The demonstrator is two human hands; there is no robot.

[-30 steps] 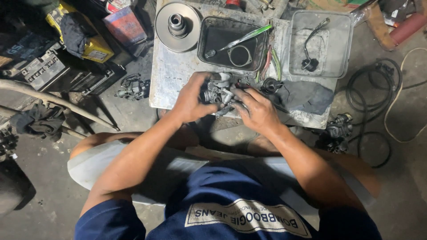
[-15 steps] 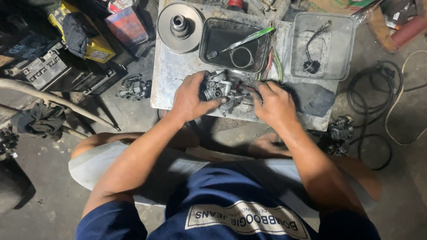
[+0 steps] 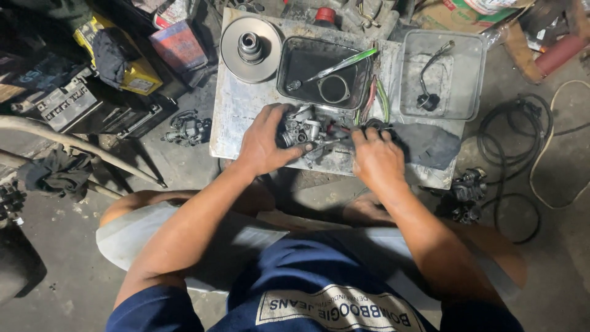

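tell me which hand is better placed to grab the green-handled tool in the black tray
Probably the right hand: the left hand grips the carburetor, while the green-handled tool lies beyond both.

Carburetor (image 3: pixel 305 130) on board (image 3: pixel 236 117), tray (image 3: pixel 301 61) behind, pulley (image 3: pixel 250 42) left of tray

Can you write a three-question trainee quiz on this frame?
1. True or false: the left hand grips the metal carburetor.
2. What lies in the dark tray? A) a green-handled tool and a ring B) a battery C) a rag
3. Fill in: the round pulley disc sits on the metal work plate, to the ___ of the dark tray in the picture.

Key: 1 true; 2 A; 3 left. The right hand works at the carburetor's side, its fingers hiding what it holds.
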